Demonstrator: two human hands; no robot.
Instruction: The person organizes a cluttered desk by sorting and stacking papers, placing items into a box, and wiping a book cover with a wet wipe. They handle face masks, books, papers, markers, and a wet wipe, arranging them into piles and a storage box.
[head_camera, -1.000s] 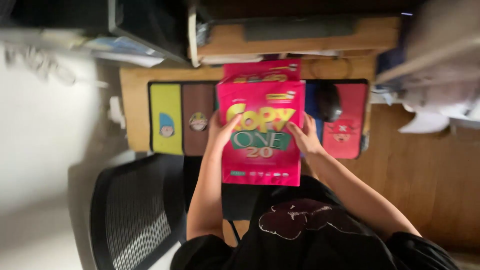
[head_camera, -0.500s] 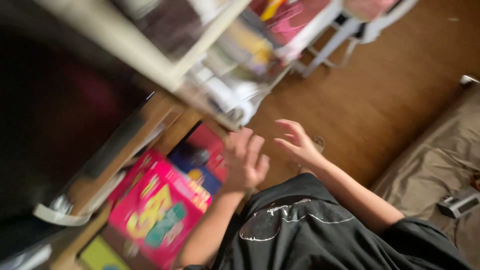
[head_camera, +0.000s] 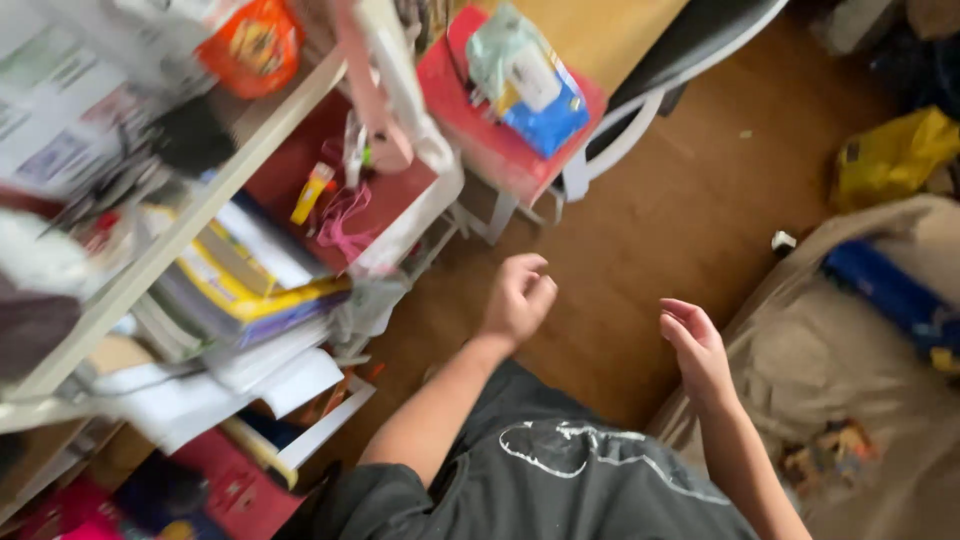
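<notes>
Both hands empty above the wooden floor (head_camera: 640, 240): left hand (head_camera: 517, 298) loosely curled near the cluttered shelf (head_camera: 190, 225), right hand (head_camera: 697, 352) open.

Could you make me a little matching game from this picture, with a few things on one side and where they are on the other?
Things:
1. left hand
2. right hand
3. yellow bag
4. stack of books

Places:
A. on the shelf at left
B. on the floor, far right
C. loosely curled, over the wooden floor
D. open, beside the beige bedding

Pairs: 1-C, 2-D, 3-B, 4-A
</notes>
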